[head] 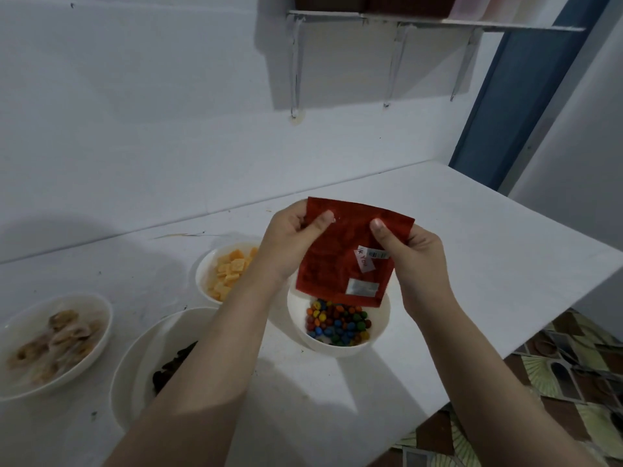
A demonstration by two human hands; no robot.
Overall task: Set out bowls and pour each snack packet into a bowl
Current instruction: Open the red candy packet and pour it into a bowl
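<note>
Both hands (pixel 293 237) hold red pkt (pixel 347 257) over candy bowl (pixel 381 318).

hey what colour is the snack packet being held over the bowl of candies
The foil snack packet is dark red with small white labels, seen in the head view.

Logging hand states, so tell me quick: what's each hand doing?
Left hand: pinching the red packet.
Right hand: pinching the same packet.

Your left forearm (pixel 215 352) hides most of the dark snack (pixel 173 364) and part of its bowl (pixel 135 362). The red packet (pixel 347 254) hides its own mouth and the candy bowl's (pixel 377 332) far rim.
</note>
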